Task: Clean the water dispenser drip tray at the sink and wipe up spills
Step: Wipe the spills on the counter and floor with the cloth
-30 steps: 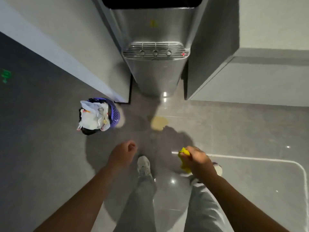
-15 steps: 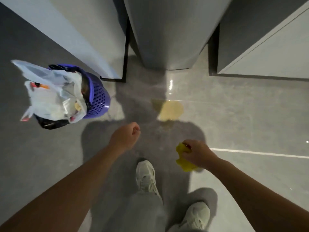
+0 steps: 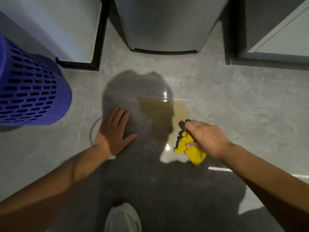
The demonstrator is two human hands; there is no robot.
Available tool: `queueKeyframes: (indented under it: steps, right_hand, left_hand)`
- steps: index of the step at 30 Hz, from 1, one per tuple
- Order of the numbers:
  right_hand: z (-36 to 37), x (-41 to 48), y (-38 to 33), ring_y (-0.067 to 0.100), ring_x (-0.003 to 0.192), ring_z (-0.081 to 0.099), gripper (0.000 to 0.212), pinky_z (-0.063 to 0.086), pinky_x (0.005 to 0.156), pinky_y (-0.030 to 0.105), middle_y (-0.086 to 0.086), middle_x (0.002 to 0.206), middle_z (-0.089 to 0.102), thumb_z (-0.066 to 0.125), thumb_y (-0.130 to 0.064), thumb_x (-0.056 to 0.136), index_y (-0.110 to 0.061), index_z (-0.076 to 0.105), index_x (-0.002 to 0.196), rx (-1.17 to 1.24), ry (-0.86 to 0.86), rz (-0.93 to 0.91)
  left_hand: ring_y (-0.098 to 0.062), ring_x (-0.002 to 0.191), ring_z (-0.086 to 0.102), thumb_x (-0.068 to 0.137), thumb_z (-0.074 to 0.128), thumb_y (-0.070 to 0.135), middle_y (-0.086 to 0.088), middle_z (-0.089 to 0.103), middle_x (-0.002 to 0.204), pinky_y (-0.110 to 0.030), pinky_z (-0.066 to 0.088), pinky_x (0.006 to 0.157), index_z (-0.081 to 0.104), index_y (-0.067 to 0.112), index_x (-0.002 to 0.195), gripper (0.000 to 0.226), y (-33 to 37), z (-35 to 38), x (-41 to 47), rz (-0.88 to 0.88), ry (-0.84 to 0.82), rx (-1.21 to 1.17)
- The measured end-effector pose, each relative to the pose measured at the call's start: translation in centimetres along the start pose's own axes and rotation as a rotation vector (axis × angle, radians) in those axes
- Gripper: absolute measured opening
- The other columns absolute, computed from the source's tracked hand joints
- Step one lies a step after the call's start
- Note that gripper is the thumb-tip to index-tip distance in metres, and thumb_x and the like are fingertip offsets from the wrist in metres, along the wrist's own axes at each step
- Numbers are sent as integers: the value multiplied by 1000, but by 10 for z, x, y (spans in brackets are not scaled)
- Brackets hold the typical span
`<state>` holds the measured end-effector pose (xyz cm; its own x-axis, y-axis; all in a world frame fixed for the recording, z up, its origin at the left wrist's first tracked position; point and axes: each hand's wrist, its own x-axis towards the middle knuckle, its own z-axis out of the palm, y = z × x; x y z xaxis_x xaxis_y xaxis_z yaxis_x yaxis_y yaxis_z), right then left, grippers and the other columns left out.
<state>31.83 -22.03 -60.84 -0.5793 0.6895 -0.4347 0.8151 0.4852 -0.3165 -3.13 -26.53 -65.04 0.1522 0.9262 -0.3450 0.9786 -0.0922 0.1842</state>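
Note:
A yellowish spill lies on the grey tiled floor in front of the silver water dispenser, whose lower body fills the top centre. My right hand grips a crumpled yellow cloth low over the floor at the spill's near right edge. My left hand rests flat on the floor with fingers spread, just left of the spill. The dispenser's drip tray is out of view.
A purple perforated waste basket stands at the left. A white cabinet with a dark base sits left of the dispenser, and a grey cabinet sits to its right. My knee shows at the bottom centre.
I have dropped low toward the floor. My left hand went from a loose fist to flat on the tiles. My right hand brought the cloth forward to the spill's edge.

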Motion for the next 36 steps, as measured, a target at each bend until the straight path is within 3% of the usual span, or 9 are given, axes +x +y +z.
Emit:
queueKeyframes:
  steps: [4, 7, 9, 12, 16, 20, 27, 31, 36]
  right_hand:
    - [-7, 14, 12, 43, 92, 60, 86, 49, 75, 49, 17, 103, 60, 97, -46, 56, -18, 45, 118, 7, 244, 263]
    - [18, 6, -8, 45, 106, 56, 80, 45, 91, 50, 23, 117, 58, 96, -37, 64, -2, 56, 124, 145, 268, 449]
    - [37, -2, -18, 49, 128, 47, 86, 37, 110, 51, 30, 143, 48, 89, -34, 78, 6, 47, 142, 237, 254, 514]
    - [57, -6, -24, 42, 155, 18, 91, 16, 124, 56, 23, 172, 9, 58, -42, 99, 2, 11, 163, 197, 203, 508]
    - [59, 15, -12, 30, 160, -10, 88, -3, 127, 55, 11, 173, -17, 13, -56, 93, -9, -12, 163, 72, 108, 486]
    - [27, 67, 26, 29, 157, -22, 85, -10, 126, 55, 8, 171, -26, 22, -56, 102, -13, -21, 161, -54, 11, 290]
    - [19, 55, 25, 36, 159, -8, 86, 3, 126, 60, 15, 173, -10, 7, -58, 96, -6, -4, 164, -266, -88, 120]
    - [69, -20, -23, 48, 148, 36, 80, 36, 114, 68, 26, 163, 34, 42, -49, 94, 3, 42, 153, -146, -41, 158]
    - [101, -14, -100, 50, 142, 45, 89, 35, 110, 65, 29, 156, 44, 49, -57, 86, 6, 47, 149, 15, -65, 324]
  left_hand:
    - [-43, 152, 31, 90, 44, 67, -23, 37, 163, -62, 26, 122, 37, 3, 158, 93, -3, 17, -2, 32, 42, 35]
    - [-44, 153, 29, 92, 42, 64, -24, 33, 165, -63, 26, 121, 33, 2, 159, 92, 4, 19, -3, 11, 33, 64]
    - [-45, 153, 29, 92, 41, 62, -26, 32, 165, -63, 24, 120, 32, 1, 159, 91, 7, 19, -3, -1, 29, 83]
    - [-47, 153, 29, 93, 44, 61, -27, 32, 165, -65, 22, 121, 32, -1, 159, 91, 5, 23, -2, 28, 60, 109]
    - [-48, 153, 28, 93, 46, 61, -27, 30, 165, -67, 22, 121, 31, 0, 159, 92, 0, 28, 0, 50, 76, 126]
    - [-48, 154, 25, 93, 44, 63, -27, 29, 166, -67, 21, 121, 33, 0, 159, 92, 0, 25, -1, 49, 52, 131]
    - [-48, 153, 28, 92, 39, 64, -26, 32, 165, -68, 25, 119, 36, -1, 158, 93, 1, 22, 0, 27, 0, 129]
    - [-47, 154, 27, 92, 37, 65, -25, 32, 166, -67, 21, 122, 35, 0, 158, 94, 0, 20, 0, 41, -3, 90]
    - [-33, 160, 13, 87, 37, 76, -11, 18, 173, -55, 11, 128, 21, 13, 165, 101, -11, 7, -4, 66, -32, 8]
